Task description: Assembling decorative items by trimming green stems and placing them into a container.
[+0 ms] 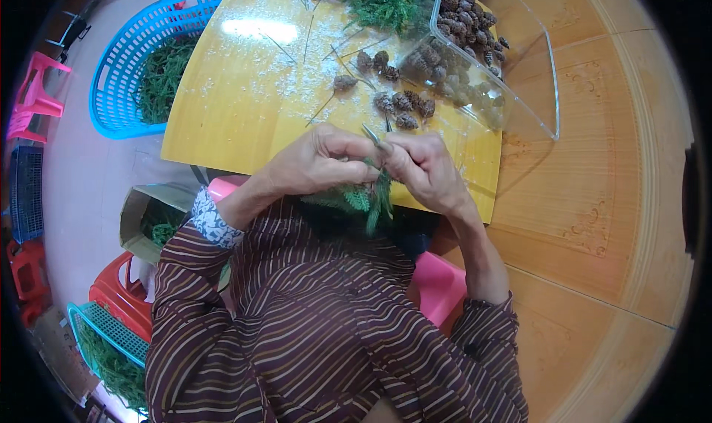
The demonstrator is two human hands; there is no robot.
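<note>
Sprig of feathery green needles hangs just below the fingers, bare left hand pinching its upper end, bare right hand closed around what looks like a slim silver metal tool; firm pinch, metal clear of left fingertips, works best.

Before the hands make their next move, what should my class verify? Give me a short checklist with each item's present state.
1. Green sprig held where the left hand and right hand meet: ok, it hangs below them.
2. Metal tool in the right hand's grip: ok, though its exact kind is unclear.
3. Upper end of the sprig: cannot tell, the hands cover it.
4. Loose pine cones close by: ok, several lie just beyond the hands.
5. Table free of litter: not ok, white flecks are scattered over it.
</note>
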